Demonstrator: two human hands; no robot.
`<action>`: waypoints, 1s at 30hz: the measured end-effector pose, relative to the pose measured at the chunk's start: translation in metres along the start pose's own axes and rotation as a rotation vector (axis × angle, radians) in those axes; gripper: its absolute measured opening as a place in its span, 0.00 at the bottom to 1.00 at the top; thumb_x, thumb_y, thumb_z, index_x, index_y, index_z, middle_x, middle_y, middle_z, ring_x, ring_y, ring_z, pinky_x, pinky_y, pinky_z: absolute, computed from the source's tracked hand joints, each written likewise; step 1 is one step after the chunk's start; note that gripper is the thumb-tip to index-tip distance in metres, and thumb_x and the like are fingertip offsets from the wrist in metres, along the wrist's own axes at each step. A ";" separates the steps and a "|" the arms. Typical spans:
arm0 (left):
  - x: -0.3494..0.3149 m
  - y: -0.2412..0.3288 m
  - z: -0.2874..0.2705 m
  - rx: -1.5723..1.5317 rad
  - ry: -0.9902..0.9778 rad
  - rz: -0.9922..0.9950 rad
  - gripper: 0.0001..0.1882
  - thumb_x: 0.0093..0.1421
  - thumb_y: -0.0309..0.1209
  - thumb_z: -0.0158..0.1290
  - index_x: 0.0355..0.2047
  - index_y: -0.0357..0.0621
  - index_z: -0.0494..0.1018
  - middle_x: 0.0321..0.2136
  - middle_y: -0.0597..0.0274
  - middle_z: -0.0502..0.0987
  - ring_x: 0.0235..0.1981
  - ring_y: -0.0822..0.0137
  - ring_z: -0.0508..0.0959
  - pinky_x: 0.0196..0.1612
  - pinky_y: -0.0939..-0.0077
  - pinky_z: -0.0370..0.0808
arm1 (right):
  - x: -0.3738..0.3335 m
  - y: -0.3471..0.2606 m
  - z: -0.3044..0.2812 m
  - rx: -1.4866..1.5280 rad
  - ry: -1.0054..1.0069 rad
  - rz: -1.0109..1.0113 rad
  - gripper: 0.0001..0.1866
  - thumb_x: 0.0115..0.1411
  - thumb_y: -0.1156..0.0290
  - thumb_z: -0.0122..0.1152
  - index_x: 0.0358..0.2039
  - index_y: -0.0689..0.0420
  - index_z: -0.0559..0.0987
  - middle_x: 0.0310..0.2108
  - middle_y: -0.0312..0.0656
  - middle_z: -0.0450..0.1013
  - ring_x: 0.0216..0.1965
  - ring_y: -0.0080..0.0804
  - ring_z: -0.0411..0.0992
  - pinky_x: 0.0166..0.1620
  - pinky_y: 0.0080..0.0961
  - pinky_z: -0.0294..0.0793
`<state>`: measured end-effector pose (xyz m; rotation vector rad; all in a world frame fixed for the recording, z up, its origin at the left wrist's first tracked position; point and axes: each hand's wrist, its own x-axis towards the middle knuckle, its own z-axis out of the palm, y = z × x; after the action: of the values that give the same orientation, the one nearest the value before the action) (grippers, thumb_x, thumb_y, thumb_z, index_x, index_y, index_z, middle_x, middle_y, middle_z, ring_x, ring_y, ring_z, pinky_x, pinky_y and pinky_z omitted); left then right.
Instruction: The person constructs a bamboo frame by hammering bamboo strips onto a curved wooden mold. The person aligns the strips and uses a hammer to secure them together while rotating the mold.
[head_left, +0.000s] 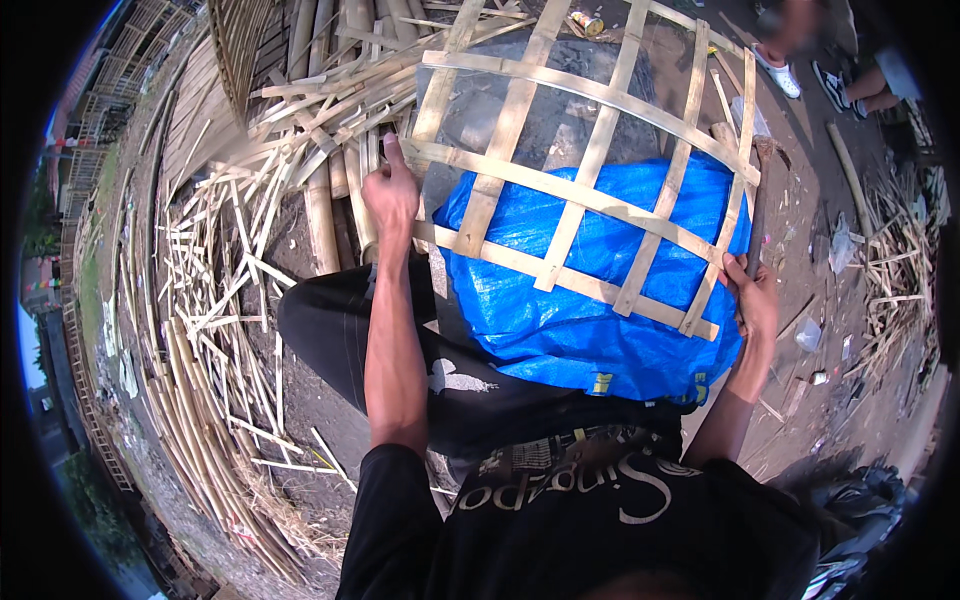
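Observation:
A lattice of flat bamboo strips (590,195) lies across a dark slab (500,110) and a blue plastic sheet (540,310) in front of me. At its left edge, my left hand (392,198) is closed, thumb pointing up, beside a strip's end; what its curled fingers hold is hidden. My right hand (755,300) is closed at the lattice's right edge, its thumb against a strip's end. From that hand a hammer-like tool (760,205) with a dark handle and rusty head extends away from me; the fingers on it are partly hidden.
Split bamboo strips (230,250) and poles (190,420) are piled on the left, with thicker bamboo (322,215) beyond my knee. More scraps (895,285) lie at the right. Another person's shoe (778,75) shows at the top right.

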<state>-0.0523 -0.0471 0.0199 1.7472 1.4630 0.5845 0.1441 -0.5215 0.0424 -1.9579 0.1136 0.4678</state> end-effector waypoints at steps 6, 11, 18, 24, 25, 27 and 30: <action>0.012 0.000 -0.023 -0.026 0.043 -0.013 0.46 0.66 0.66 0.43 0.15 0.29 0.75 0.12 0.52 0.72 0.19 0.59 0.71 0.33 0.58 0.71 | -0.018 -0.031 0.021 0.235 -0.044 0.014 0.15 0.61 0.67 0.72 0.26 0.48 0.70 0.27 0.27 0.70 0.29 0.15 0.70 0.37 0.15 0.74; 0.052 -0.012 -0.081 -0.067 0.183 -0.051 0.45 0.68 0.64 0.43 0.19 0.24 0.73 0.14 0.52 0.70 0.22 0.60 0.68 0.34 0.54 0.68 | 0.012 -0.075 0.070 0.405 -0.254 -0.070 0.14 0.61 0.73 0.71 0.28 0.48 0.71 0.27 0.28 0.71 0.28 0.15 0.71 0.36 0.13 0.74; 0.119 -0.042 -0.172 0.020 0.400 -0.033 0.47 0.67 0.64 0.43 0.26 0.19 0.75 0.23 0.48 0.76 0.28 0.59 0.71 0.41 0.57 0.70 | 0.080 -0.133 0.215 0.351 -0.512 -0.147 0.13 0.58 0.72 0.73 0.28 0.51 0.73 0.30 0.34 0.75 0.32 0.24 0.76 0.43 0.24 0.78; 0.142 -0.109 -0.205 0.084 0.443 -0.179 0.53 0.66 0.69 0.37 0.31 0.16 0.77 0.26 0.42 0.77 0.30 0.57 0.72 0.42 0.57 0.71 | 0.102 -0.128 0.295 0.085 -0.695 -0.221 0.12 0.57 0.67 0.75 0.28 0.60 0.79 0.27 0.38 0.77 0.31 0.25 0.76 0.41 0.24 0.75; 0.146 -0.120 -0.207 0.104 0.465 -0.200 0.51 0.65 0.70 0.38 0.30 0.19 0.76 0.24 0.46 0.76 0.28 0.59 0.71 0.38 0.58 0.69 | 0.101 -0.128 0.303 0.025 -0.714 -0.209 0.12 0.57 0.67 0.75 0.27 0.61 0.80 0.27 0.39 0.77 0.31 0.25 0.76 0.40 0.24 0.75; 0.153 -0.133 -0.211 0.098 0.504 -0.225 0.48 0.63 0.71 0.41 0.26 0.25 0.76 0.20 0.54 0.72 0.23 0.63 0.68 0.31 0.60 0.66 | 0.101 -0.128 0.318 0.030 -0.683 -0.243 0.12 0.56 0.68 0.74 0.26 0.62 0.80 0.25 0.39 0.77 0.30 0.25 0.75 0.38 0.24 0.73; 0.157 -0.141 -0.202 -0.050 0.491 -0.298 0.43 0.59 0.73 0.47 0.22 0.38 0.75 0.14 0.69 0.66 0.14 0.72 0.62 0.18 0.69 0.58 | 0.104 -0.124 0.329 -0.092 -0.581 -0.346 0.13 0.56 0.68 0.75 0.26 0.61 0.79 0.25 0.37 0.76 0.29 0.23 0.73 0.36 0.24 0.73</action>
<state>-0.2543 0.1636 0.0092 1.3625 1.9800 0.9206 0.1861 -0.1610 -0.0068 -1.8047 -0.6141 0.7946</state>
